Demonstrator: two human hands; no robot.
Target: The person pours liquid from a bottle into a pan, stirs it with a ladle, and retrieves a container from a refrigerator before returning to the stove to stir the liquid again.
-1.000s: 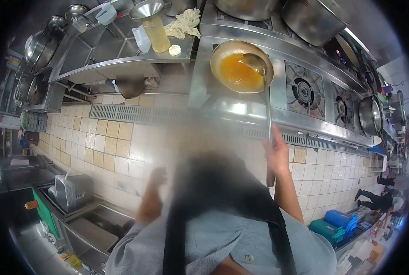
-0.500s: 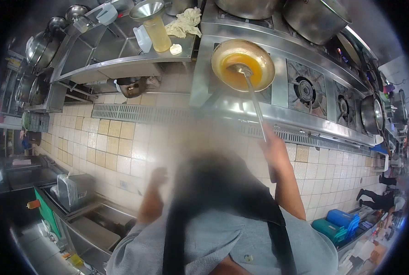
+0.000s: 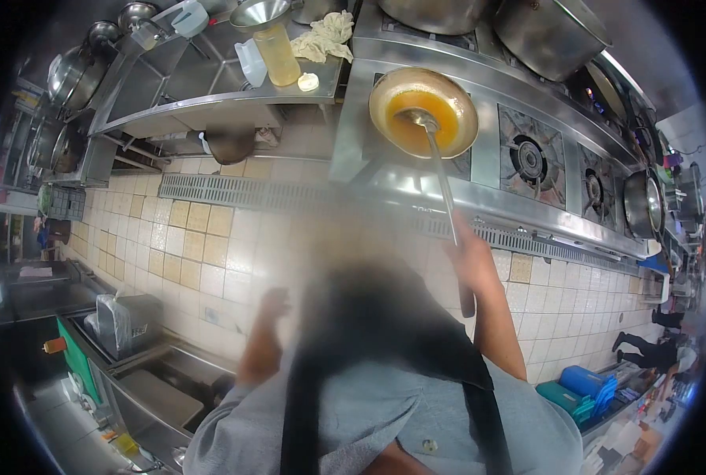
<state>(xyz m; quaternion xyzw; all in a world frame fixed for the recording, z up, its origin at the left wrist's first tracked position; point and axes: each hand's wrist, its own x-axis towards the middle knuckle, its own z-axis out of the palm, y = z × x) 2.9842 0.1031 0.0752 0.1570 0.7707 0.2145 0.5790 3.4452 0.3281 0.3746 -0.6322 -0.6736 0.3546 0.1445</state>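
My right hand (image 3: 475, 257) is closed around the long handle of a metal ladle (image 3: 440, 168), whose dark end sticks out below my fist. The ladle's bowl rests in amber liquid (image 3: 440, 107) inside a round metal pan (image 3: 379, 103) on the near left burner of the stove. Away from the stove, my left hand (image 3: 274, 307) hangs low on the other side of my dark apron. It looks empty, with loosely bent fingers slightly apart, though haze blurs it.
Large pots (image 3: 539, 36) stand at the back of the stove (image 3: 483, 190), beside bare burners (image 3: 531, 158). Left of it, a steel counter (image 3: 210, 107) holds a bottle (image 3: 278, 59) with a funnel (image 3: 256, 13) and a crumpled cloth (image 3: 327, 36). Another person (image 3: 646, 348) is far right.
The view has shifted slightly, so the stove and counter sit a little further right. My right hand keeps its hold on the ladle, and the ladle's bowl stays in the liquid.
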